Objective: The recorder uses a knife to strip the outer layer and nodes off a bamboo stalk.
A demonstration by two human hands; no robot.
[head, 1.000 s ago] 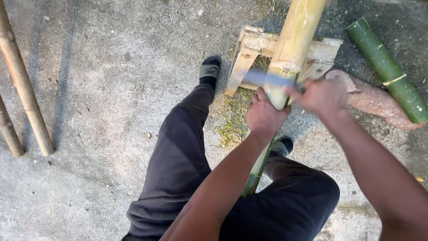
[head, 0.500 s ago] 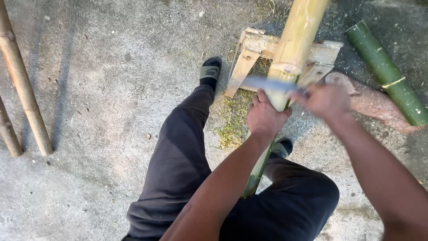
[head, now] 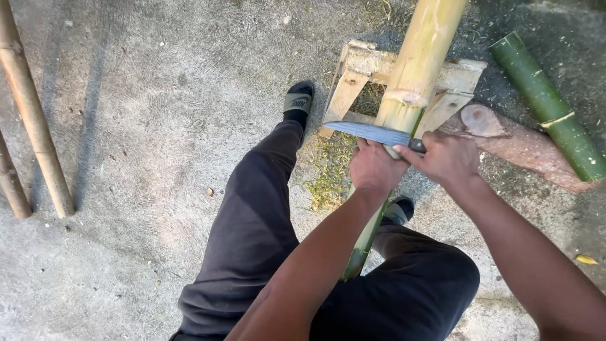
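A: Centre frame, what does the left hand [head: 374, 167] do?
B: It grips the bamboo pole [head: 416, 69] resting on the wooden stand [head: 353, 66].
A: And the right hand [head: 445, 158]?
B: Closed on the knife [head: 372, 132]; its blade has dropped onto the pole's node, shaving there.

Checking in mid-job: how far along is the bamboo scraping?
Done: pale shavings lie beside the wooden stand. In hand: left hand grips the yellow bamboo pole, right hand holds the knife across it. Left: green skin shows on the pole below the hands; green bamboo piece lies untouched.
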